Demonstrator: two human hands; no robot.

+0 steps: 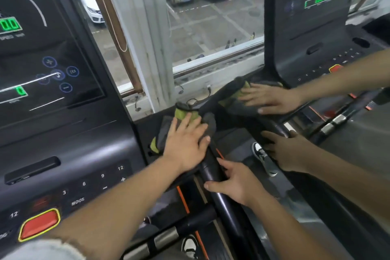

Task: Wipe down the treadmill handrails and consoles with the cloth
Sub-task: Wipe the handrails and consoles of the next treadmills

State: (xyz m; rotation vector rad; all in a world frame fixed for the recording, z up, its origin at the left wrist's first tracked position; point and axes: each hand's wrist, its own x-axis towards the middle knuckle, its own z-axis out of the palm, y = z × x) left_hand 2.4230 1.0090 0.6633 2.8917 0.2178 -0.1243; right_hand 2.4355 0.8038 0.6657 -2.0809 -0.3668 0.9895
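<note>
A grey and yellow-green cloth (158, 139) lies on the black tray at the right end of the treadmill console (63, 137). My left hand (185, 143) presses flat on the cloth with fingers spread. Just below it, my right hand (234, 183) curls over the black right handrail (229, 217). Further right, a second pair of hands (272, 97) rests on a similar cloth and rail beside another console (312, 17); this looks like a reflection.
The console carries a lit green display (10, 24), touch icons, number keys and a red stop button (40, 225). A crossbar with silver grip sensors (164, 238) runs below. A window (200, 17) ahead overlooks parked cars. My shoe (190, 245) stands on the belt.
</note>
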